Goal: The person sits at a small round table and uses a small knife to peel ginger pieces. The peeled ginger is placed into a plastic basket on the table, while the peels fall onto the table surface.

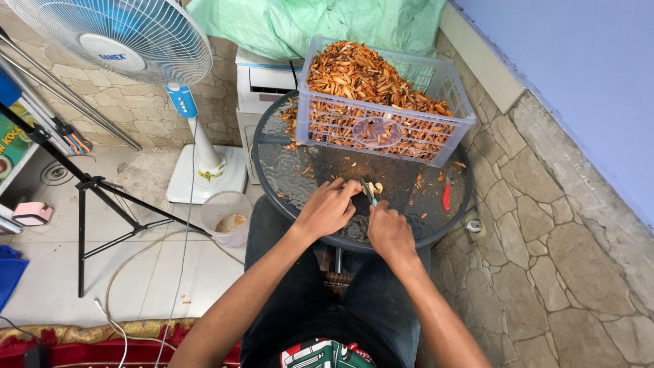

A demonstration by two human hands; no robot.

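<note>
My left hand (328,206) rests on the round glass table (286,167) with its fingertips pinching a small pale piece (377,186) near the table's front. My right hand (388,228) is closed around a small tool with a teal handle (371,196), its blade against that piece. Behind my hands stands a clear plastic crate (381,129) heaped with orange-brown shells (361,71). Shell scraps lie scattered over the glass.
A red-handled tool (447,197) lies on the table's right. A small white bucket (227,217) stands on the floor at the left, beside a pedestal fan (136,41) and a black tripod (88,187). A stone wall rises on the right.
</note>
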